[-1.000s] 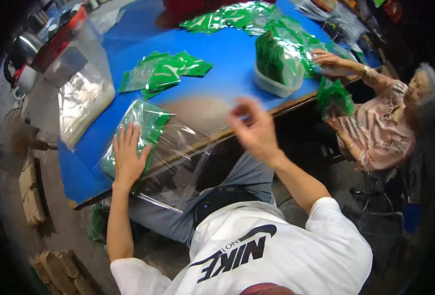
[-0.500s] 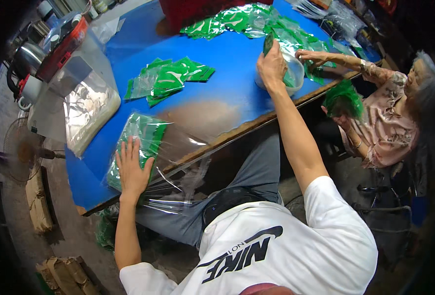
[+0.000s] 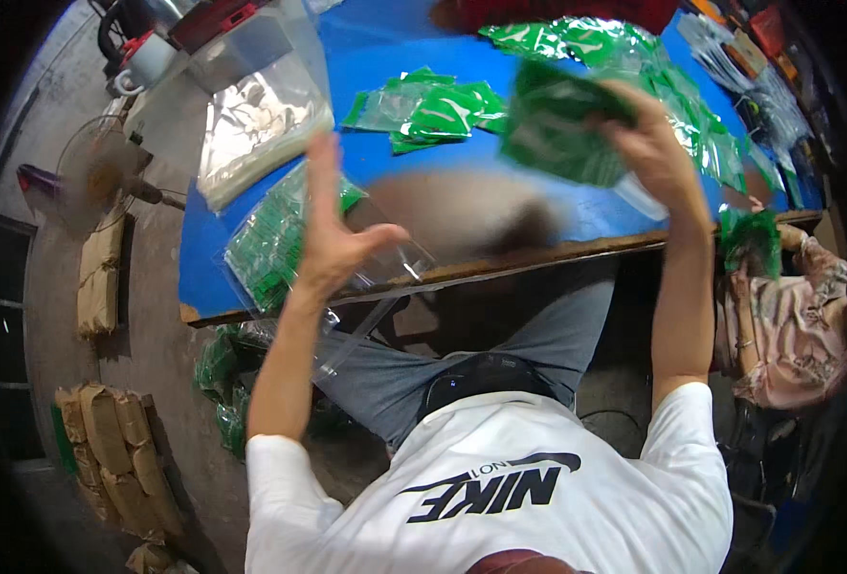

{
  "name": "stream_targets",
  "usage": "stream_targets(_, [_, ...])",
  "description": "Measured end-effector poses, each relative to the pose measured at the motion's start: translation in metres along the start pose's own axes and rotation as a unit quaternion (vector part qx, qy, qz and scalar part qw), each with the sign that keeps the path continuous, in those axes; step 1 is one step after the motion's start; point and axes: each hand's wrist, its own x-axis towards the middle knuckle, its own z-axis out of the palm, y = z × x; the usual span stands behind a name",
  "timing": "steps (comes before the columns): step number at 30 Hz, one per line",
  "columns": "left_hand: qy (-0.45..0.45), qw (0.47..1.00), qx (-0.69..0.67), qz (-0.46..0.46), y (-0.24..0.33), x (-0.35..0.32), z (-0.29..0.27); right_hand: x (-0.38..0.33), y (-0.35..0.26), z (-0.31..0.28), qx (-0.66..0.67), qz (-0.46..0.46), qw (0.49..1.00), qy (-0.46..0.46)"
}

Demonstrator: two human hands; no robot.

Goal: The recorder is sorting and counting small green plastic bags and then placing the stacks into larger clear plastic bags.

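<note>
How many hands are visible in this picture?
3: the left hand raised open over the clear bag, the right hand gripping a green packet bundle, a co-worker's hand at right. Others may be hidden.

The table (image 3: 385, 57) was bright blue with a worn brown patch (image 3: 462, 206) near its front edge. The packets (image 3: 557, 120) in the right hand (image 3: 653, 143) were green with pale markings, like the loose pile (image 3: 433, 107). A clear bag (image 3: 280, 239) showed green contents. The shirt (image 3: 500, 478) was white with black lettering; a co-worker's blouse (image 3: 797, 335) was pink, patterned.
</note>
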Motion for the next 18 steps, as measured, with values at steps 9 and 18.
stream_targets(9, [-0.179,0.87,-0.425,-0.176,-0.023,0.001,0.085,-0.007,0.082,0.152,0.338,0.067,0.937,-0.065])
stream_targets(18, [-0.109,0.858,-0.476,-0.161,-0.013,-0.007,0.095,-0.028,0.074,0.167,0.056,-0.035,0.995,-0.072])
